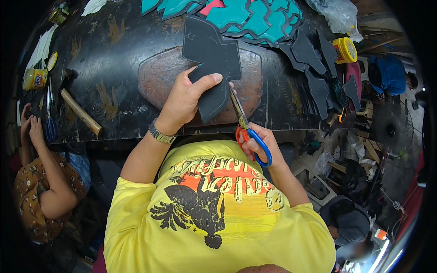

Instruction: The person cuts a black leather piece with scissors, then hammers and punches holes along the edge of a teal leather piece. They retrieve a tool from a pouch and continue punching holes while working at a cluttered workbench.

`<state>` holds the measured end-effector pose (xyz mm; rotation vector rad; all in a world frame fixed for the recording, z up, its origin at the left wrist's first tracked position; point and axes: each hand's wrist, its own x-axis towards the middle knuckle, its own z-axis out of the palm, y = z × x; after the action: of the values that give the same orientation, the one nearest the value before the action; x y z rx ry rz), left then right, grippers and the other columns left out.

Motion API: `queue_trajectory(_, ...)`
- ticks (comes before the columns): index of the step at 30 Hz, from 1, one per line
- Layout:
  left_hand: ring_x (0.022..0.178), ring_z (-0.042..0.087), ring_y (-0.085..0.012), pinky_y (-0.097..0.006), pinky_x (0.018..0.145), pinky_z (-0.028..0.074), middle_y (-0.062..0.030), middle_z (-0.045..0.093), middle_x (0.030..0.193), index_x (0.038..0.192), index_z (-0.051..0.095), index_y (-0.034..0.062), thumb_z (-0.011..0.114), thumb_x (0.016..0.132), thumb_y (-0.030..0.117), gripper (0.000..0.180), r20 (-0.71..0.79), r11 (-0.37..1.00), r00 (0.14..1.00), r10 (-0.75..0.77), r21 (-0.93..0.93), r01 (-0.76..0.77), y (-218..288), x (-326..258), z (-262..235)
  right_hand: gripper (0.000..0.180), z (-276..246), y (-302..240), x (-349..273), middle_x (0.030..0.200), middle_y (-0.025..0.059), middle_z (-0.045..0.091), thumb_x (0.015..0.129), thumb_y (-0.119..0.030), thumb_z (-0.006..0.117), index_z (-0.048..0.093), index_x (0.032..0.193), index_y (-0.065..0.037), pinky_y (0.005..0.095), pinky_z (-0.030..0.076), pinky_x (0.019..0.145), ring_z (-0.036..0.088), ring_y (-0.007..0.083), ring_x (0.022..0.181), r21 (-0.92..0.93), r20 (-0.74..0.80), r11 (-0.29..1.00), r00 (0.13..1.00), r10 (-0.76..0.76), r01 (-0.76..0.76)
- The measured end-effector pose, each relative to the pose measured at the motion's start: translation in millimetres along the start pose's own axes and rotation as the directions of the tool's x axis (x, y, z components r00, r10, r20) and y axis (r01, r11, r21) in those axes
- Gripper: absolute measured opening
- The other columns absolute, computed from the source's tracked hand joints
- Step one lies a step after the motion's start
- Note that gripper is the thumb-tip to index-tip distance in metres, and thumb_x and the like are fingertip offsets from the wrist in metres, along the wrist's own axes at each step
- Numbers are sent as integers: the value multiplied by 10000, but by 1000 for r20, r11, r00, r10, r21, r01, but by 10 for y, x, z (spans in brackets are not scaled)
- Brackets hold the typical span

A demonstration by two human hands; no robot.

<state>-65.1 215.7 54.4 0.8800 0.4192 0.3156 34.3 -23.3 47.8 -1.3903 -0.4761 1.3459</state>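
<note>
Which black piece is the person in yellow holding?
The big black piece gripped in the left hand. The other black pieces lie unheld, farther right.

A matt, smooth face is shown by the dark sheet piece (211, 52). The scissors (244, 122) are formed of dulled metal blades (236, 103) and glossy plastic handles (265, 153). The black table (136, 36) is scuffed but shiny; at its near edge a blotchy, worn slab (154, 77) is set. Toward the far right corner, crumpled clear plastic film (334, 16) is left; toward the near left, a smooth wooden stick (82, 113).
</note>
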Motion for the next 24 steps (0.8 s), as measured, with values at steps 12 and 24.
queue_trajectory(12, 885, 753, -216, -339, 785, 640, -163, 744, 1005, 1174, 629, -34, 664, 982, 193, 299, -2, 1000, 1000, 11, 6, -11, -16, -3, -11, 432, -55, 1, 9, 663, -5, 551, 927, -450, 734, 605, 978, -40, 205, 386, 488, 508, 58, 526, 30, 62, 999, 998, -16, 14)
queue_trajectory(24, 877, 755, -235, -336, 768, 639, -156, 738, 977, 1154, 631, -23, 669, 984, 195, 279, -15, 1000, 1000, -3, -10, 3, -14, -6, -16, 658, -34, 11, 17, 678, -8, 568, 846, -656, 766, 616, 985, -31, 193, 390, 475, 507, 59, 517, 17, 51, 1000, 998, -26, 25)
